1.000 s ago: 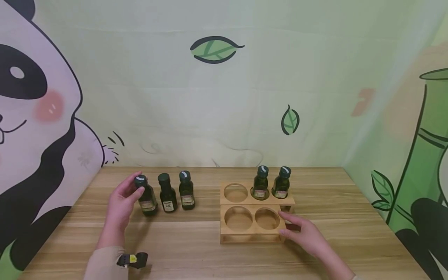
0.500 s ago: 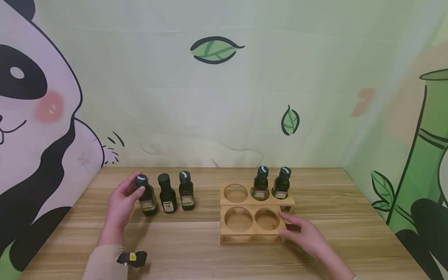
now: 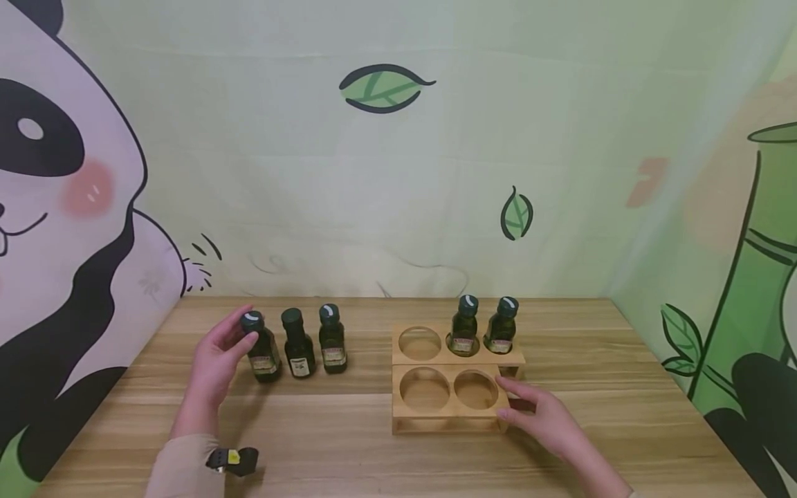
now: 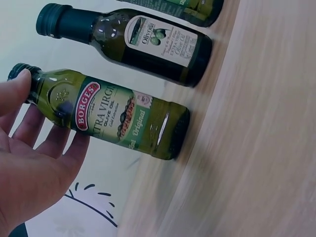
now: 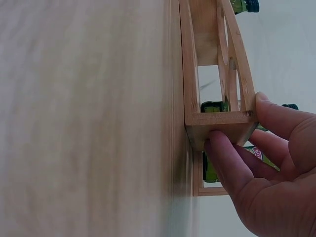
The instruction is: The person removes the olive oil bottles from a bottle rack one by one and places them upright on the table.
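At the left of the table, my left hand (image 3: 214, 356) holds a green olive oil bottle (image 3: 265, 360) by its cap and neck. In the left wrist view the thumb lies against the cap, with the other fingers behind the bottle (image 4: 116, 116), which stands upright. A darker olive oil bottle (image 3: 299, 356) and another green one (image 3: 333, 349) stand just right of it. My right hand (image 3: 544, 422) grips the right end of a two-tier wooden rack (image 3: 445, 425). In the right wrist view its fingers span the rack's end panel (image 5: 222, 131).
Two olive oil bottles (image 3: 463, 332) (image 3: 501, 332) stand in the rack's back-row holes, middle and right. The back-left hole (image 3: 420, 344) and both front holes (image 3: 425, 389) hold nothing. Behind the table (image 3: 336, 449) hangs a printed cloth (image 3: 280, 138) with a panda and leaves.
My left sleeve and wrist strap have shifted slightly to the left. Both hands keep their holds, and the bottles and rack stay in place.
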`<state>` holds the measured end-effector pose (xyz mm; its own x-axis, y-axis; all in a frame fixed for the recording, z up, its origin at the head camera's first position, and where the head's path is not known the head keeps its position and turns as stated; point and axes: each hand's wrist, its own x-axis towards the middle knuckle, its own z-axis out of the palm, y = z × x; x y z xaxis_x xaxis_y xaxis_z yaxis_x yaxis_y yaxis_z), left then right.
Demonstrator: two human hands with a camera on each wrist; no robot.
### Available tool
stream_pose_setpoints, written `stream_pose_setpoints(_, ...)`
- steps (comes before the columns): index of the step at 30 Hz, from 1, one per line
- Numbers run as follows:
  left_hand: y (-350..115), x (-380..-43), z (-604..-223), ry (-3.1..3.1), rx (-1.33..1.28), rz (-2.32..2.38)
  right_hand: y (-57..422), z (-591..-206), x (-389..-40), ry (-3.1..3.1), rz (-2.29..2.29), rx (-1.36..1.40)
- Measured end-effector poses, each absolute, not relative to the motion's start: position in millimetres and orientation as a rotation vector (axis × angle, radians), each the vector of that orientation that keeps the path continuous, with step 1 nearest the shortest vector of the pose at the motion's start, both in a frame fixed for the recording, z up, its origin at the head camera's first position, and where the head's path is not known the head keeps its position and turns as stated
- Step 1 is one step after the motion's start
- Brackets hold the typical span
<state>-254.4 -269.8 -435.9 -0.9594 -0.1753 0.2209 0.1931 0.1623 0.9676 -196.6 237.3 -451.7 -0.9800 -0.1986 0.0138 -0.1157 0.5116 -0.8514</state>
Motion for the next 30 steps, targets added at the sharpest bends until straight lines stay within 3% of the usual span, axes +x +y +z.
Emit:
stream_pose_setpoints(10,-275.6,-244.8,-431.8,-2.316,0.12,-1.765,237.1,-452.6,-196.1,2.655,-1.493,-0.266)
stream_pose_setpoints(30,-282.2,-216.6,-439.8,-2.378,0.01,-1.476,237.2,-454.5,-197.2,2.656,-1.501,-0.247)
